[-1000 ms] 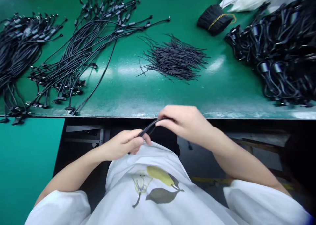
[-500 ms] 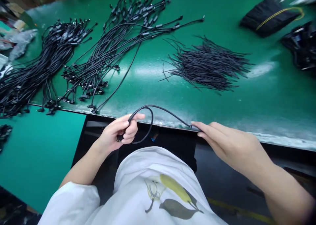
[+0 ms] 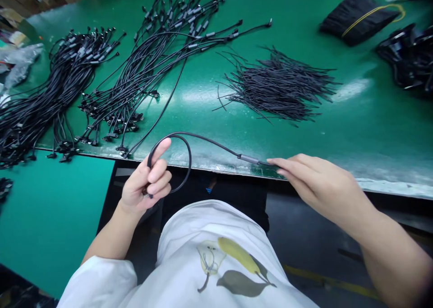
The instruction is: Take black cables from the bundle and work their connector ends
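A black cable runs between my two hands along the table's front edge. My left hand is closed on one end of it, the index finger raised inside a loop of the cable. That end's plug is mostly hidden in my fingers. A grey sleeve sits on the cable just left of my right hand. My right fingers and thumb pinch the thinner part beyond the sleeve; its tip is hidden.
On the green table lie two heaps of black cables, one at left and one in the middle. Right of them is a pile of thin black ties. A yellow-banded black bundle lies far right, beside more black parts.
My left hand has moved left, drawing the cable with it. My right fingers have gone from the grey sleeve to the part beyond it, so the sleeve now shows fully.
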Demonstrator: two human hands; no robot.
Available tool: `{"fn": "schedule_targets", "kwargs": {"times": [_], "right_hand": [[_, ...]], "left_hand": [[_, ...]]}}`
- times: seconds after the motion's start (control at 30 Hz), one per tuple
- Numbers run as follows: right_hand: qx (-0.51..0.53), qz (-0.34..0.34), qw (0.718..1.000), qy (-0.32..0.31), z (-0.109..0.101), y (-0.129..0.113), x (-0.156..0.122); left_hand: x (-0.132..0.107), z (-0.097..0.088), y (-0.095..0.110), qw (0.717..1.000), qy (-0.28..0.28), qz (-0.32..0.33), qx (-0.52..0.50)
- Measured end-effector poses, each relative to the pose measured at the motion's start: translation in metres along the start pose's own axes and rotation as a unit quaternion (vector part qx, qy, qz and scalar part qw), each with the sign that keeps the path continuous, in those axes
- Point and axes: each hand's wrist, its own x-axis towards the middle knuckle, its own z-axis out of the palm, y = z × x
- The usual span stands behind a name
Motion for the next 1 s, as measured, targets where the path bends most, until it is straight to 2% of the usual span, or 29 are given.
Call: {"fn": "schedule_targets", "kwargs": {"times": [0.07, 0.13, 0.2, 0.27, 0.33, 0.37, 0.4, 0.47, 0.53, 0.57, 0.67, 0.77, 0.83, 0.93, 0.97, 1.0], "right_hand": [[-0.042, -0.067, 0.997, 0.001, -0.003, -0.014, 0.005], [-0.035, -0.138, 0.99, -0.009, -0.007, -0.037, 0.012], [0.023, -0.19, 0.981, -0.023, -0.013, -0.061, 0.021], [0.069, -0.212, 0.975, -0.011, -0.019, -0.079, 0.032], [0.085, -0.19, 0.978, 0.016, -0.022, -0.085, 0.042], [0.097, -0.163, 0.981, 0.028, -0.02, -0.084, 0.046], [0.123, -0.125, 0.984, 0.036, -0.017, -0.08, 0.05], [0.22, -0.029, 0.973, 0.058, -0.004, -0.071, 0.056], [0.337, 0.061, 0.937, 0.065, 0.013, -0.063, 0.06], [0.386, 0.1, 0.915, 0.066, 0.022, -0.061, 0.062], [0.474, 0.184, 0.858, 0.079, 0.042, -0.067, 0.065], [0.532, 0.238, 0.8, 0.14, 0.052, -0.084, 0.07], [0.602, 0.271, 0.736, 0.15, 0.056, -0.097, 0.074], [0.72, 0.317, 0.608, 0.104, 0.058, -0.112, 0.074], [0.746, 0.326, 0.576, 0.08, 0.056, -0.115, 0.073], [0.762, 0.329, 0.556, 0.054, 0.054, -0.118, 0.071]], "left_hand": [[0.003, 0.003, -0.009, 0.997, -0.024, 0.011, 0.071], [0.007, 0.008, -0.022, 0.983, -0.041, 0.04, 0.175], [0.01, 0.014, -0.035, 0.944, -0.072, 0.074, 0.315], [0.009, 0.019, -0.045, 0.883, -0.145, 0.084, 0.439], [0.005, 0.021, -0.05, 0.829, -0.239, 0.059, 0.502], [0.003, 0.021, -0.051, 0.817, -0.267, 0.039, 0.51], [0.001, 0.019, -0.051, 0.82, -0.271, 0.019, 0.504], [-0.001, 0.016, -0.051, 0.868, -0.236, -0.013, 0.436], [0.0, 0.013, -0.054, 0.931, -0.19, -0.032, 0.31], [0.002, 0.013, -0.056, 0.952, -0.174, -0.039, 0.25], [0.007, 0.014, -0.07, 0.978, -0.11, -0.054, 0.167], [0.007, 0.011, -0.091, 0.986, -0.021, -0.023, 0.166], [0.007, 0.007, -0.103, 0.98, 0.003, 0.01, 0.199], [0.008, 0.0, -0.111, 0.962, -0.015, 0.011, 0.274], [0.01, -0.002, -0.112, 0.957, -0.038, -0.004, 0.287], [0.011, -0.003, -0.112, 0.954, -0.068, -0.023, 0.291]]}}
